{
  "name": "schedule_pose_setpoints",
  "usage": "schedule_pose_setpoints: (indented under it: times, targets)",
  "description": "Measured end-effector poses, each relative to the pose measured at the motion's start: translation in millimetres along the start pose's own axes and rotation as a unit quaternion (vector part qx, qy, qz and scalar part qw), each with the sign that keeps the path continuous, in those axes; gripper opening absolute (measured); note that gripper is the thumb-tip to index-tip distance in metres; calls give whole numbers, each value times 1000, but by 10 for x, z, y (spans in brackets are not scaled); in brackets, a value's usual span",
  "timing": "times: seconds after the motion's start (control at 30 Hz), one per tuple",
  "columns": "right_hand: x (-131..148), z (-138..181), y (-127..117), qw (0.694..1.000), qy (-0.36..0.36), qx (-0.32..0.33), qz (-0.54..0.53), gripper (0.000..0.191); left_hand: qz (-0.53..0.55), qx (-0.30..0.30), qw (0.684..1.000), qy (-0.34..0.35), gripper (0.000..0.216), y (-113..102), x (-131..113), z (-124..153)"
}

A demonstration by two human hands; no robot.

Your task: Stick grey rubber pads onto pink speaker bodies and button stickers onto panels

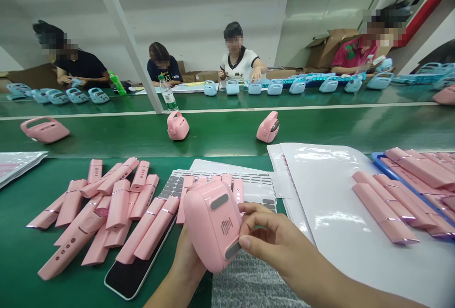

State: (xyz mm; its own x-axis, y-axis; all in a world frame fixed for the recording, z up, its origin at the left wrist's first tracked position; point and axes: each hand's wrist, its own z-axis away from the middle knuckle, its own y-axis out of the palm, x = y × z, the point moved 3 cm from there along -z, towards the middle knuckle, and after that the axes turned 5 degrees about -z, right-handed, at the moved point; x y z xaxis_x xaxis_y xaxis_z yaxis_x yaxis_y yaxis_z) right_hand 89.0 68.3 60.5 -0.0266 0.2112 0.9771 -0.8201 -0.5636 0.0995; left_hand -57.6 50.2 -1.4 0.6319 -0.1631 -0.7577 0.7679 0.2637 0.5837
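Observation:
My left hand is closed around a rounded pink plastic device, holding it up with its underside facing me; most of the fingers are hidden behind it. Two grey oval pads sit on that underside, an upper pad and a lower pad, with small printed text between them. At the lower pad's right end, my right hand pinches with thumb and forefinger. Behind the device lies a sheet of grey oval stickers, partly covered by pink handheld sticks.
A pile of pink sticks and a phone lie left. Bubble wrap is below my hands. Right are white sheets and a blue tray of sticks. Pink devices stand on the green belt; several co-workers sit beyond.

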Motion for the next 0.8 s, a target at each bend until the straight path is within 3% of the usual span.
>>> schedule_pose_setpoints:
  times: [0.17,0.53,0.7,0.8]
  targets:
    - [14,17,38,1000,-16,-7,16,11,-6,-42,999,0,25,-66,16,1]
    - [-61,27,55,992,-62,-47,102,12,-9,-32,999,22,31,-51,12,-12]
    - [-100,24,57,992,-77,-47,83,16,-9,-59,998,27,34,-92,18,-2]
    - [-140,-32,38,998,-46,-34,-1,20,-10,-56,998,-5,23,-166,79,-21]
